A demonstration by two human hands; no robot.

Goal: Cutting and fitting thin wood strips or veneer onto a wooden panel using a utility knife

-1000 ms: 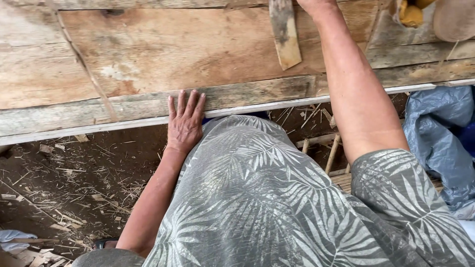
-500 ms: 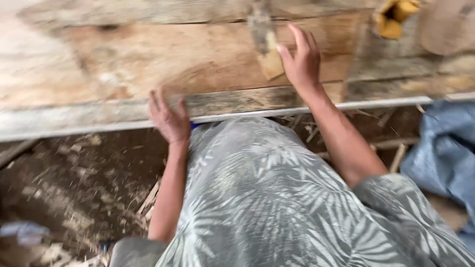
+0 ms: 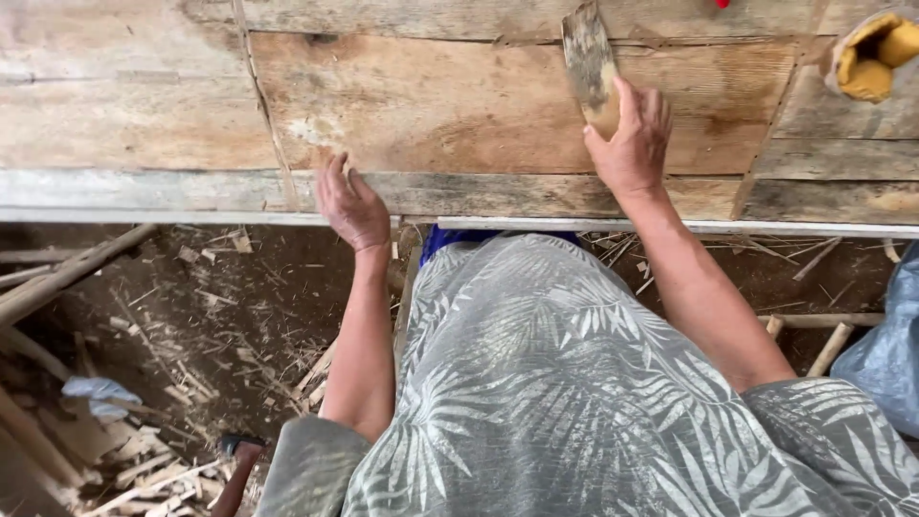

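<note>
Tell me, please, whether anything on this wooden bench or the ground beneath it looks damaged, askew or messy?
The plank bench top is worn, stained and cracked, with a dark knot hole near its far edge. Wood shavings and offcut sticks litter the dirt below. The right hand grips a flat wooden piece; the left hand rests at the bench edge.

Wood scraps (image 3: 144,383) litter the dirt floor, a blue-grey bag (image 3: 890,354) lies right, perhaps plastic.
</note>
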